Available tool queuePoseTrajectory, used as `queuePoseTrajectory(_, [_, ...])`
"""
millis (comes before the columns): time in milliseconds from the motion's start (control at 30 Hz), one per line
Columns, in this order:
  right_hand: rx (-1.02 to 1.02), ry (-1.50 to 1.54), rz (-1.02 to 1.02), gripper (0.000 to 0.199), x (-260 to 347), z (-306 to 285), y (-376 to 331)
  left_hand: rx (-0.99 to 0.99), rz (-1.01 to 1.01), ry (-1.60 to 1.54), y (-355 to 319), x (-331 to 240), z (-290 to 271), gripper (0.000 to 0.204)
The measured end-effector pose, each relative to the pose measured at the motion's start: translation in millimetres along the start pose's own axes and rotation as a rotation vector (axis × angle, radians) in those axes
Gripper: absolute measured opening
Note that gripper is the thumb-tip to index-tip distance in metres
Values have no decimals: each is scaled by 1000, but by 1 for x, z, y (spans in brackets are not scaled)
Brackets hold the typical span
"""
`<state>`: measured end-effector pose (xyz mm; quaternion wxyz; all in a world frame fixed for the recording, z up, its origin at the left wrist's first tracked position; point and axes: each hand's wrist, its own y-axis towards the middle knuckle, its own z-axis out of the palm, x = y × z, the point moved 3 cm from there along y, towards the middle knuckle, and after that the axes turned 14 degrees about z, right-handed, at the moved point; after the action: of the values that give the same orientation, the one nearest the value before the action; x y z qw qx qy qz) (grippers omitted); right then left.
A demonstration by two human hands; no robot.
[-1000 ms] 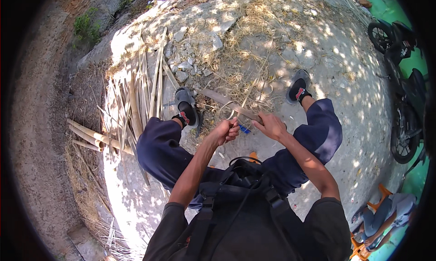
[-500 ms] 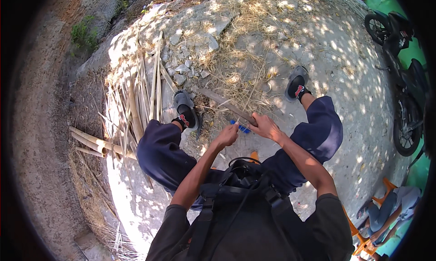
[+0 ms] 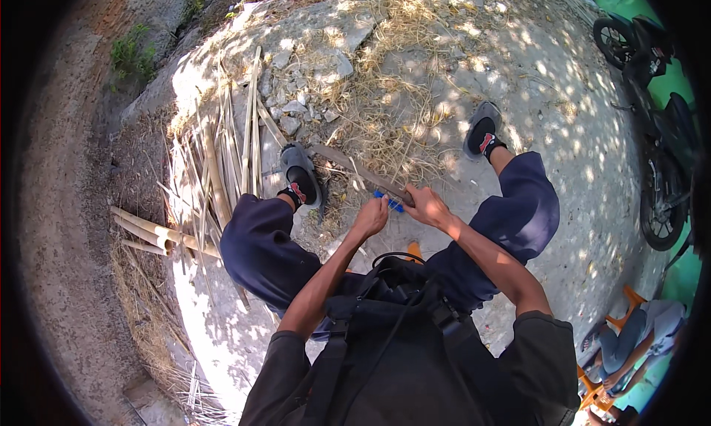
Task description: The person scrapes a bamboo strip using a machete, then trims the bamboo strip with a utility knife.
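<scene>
My right hand [image 3: 429,207] is closed at the near end of a long, flat, brown-grey strip [image 3: 355,167]. The strip slants away to the left, its far end close to my left shoe [image 3: 299,178]. From this view I cannot make out whether it is wood or a blade. Just left of it, my left hand [image 3: 369,218] is a closed fist; whatever its fingers hold is hidden. Between and beyond the hands shows a small bright blue thing [image 3: 388,201], partly covered by the strip. A pale, thin curl [image 3: 357,172] lies against the strip's middle.
Split bamboo slats [image 3: 248,122] lie piled at the left, with cut bamboo poles [image 3: 152,230] nearer. Dry shavings [image 3: 404,92] and stone chunks [image 3: 292,107] cover the ground ahead. Motorbikes [image 3: 659,144] stand at the right; a seated person [image 3: 629,344] is at lower right.
The pale curl has shifted slightly left along the strip. My right hand and the strip have moved a little to the left; my left hand stays nearly in place.
</scene>
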<state>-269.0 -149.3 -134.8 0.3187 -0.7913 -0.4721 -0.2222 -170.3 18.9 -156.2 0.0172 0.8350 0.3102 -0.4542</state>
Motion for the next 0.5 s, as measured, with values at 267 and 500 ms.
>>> queuePoseTrajectory(267, [18, 65, 40, 31, -6, 0, 10, 8, 234, 130, -1, 5, 2, 57])
queuePoseTrajectory(500, [-147, 3, 145, 27, -61, -6, 43, 171, 200, 51, -37, -26, -20, 56])
